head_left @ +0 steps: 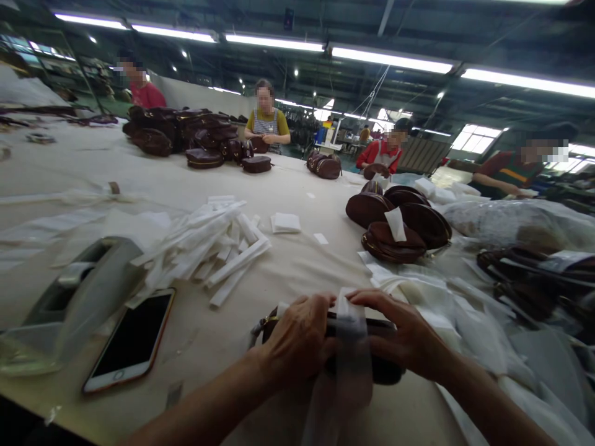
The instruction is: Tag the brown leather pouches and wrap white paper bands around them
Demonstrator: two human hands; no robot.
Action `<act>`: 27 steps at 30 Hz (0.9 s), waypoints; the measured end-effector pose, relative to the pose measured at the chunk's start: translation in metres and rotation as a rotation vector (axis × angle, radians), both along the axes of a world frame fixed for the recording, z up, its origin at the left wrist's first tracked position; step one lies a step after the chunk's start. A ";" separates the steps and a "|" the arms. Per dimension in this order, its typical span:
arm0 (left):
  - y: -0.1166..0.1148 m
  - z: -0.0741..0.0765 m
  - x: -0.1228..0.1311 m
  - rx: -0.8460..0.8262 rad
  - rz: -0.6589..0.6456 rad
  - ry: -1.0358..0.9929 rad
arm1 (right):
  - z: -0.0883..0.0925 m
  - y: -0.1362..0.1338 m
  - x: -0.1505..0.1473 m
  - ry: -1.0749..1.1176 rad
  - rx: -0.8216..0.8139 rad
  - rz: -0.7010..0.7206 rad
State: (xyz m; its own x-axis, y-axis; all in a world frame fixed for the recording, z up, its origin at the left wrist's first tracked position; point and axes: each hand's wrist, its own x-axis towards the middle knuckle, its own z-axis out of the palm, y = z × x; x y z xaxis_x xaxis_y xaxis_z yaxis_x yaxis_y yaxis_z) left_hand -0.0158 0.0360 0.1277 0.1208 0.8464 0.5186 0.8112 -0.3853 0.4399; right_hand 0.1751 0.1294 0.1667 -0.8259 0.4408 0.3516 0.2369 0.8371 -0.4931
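A small dark brown zippered bag (388,367) lies on the table in front of me, held from both sides. My left hand (300,334) is closed around its left part, near the gold zipper end. My right hand (404,331) grips the right part, its index finger on top and its thumb on the near side. A translucent white strip (352,347) runs across the bag's middle and hangs toward me, blurred. The right fingertips press on this strip. Much of the bag is hidden by my hands and the strip.
To the left lie a phone (132,341), a tape dispenser (100,282) and a heap of white strips (218,241). Brown bags (372,210) are piled ahead right, near plastic wrapping (520,223). More bags (179,133) and several people stand along the far side.
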 end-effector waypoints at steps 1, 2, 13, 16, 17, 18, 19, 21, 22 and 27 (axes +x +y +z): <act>0.000 0.000 0.000 0.025 0.006 -0.023 | 0.001 0.000 -0.001 -0.029 -0.028 -0.001; -0.001 0.000 -0.001 0.050 -0.006 -0.025 | 0.002 0.001 -0.001 -0.064 -0.061 -0.005; 0.002 -0.002 -0.006 0.187 -0.192 0.126 | 0.019 0.005 -0.013 -0.391 -0.417 -0.046; 0.001 -0.003 -0.007 0.157 -0.205 0.105 | 0.022 0.016 -0.011 -0.366 -0.558 0.047; 0.001 -0.003 -0.007 0.151 -0.198 0.096 | 0.021 0.021 -0.009 -0.330 -0.639 0.090; 0.001 -0.003 -0.006 0.149 -0.192 0.090 | 0.018 0.027 -0.007 -0.290 -0.728 0.116; 0.001 -0.003 -0.006 0.152 -0.185 0.086 | 0.014 0.033 -0.006 -0.253 -0.812 0.118; 0.002 -0.004 -0.005 0.172 -0.171 0.082 | 0.000 0.044 -0.003 -0.197 -0.934 0.069; 0.002 -0.004 -0.004 0.183 -0.165 0.082 | -0.008 0.049 -0.003 -0.176 -0.973 0.043; 0.002 -0.002 -0.003 0.212 -0.157 0.075 | -0.050 0.065 -0.009 -0.077 -1.027 0.014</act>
State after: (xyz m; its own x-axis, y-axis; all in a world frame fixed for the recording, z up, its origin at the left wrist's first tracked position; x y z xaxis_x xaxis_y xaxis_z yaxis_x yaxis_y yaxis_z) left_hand -0.0183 0.0376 0.1259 0.2870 0.6877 0.6669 0.7612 -0.5863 0.2770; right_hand 0.1661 0.1944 0.1163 -0.8375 0.4893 -0.2434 0.2915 0.0234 -0.9563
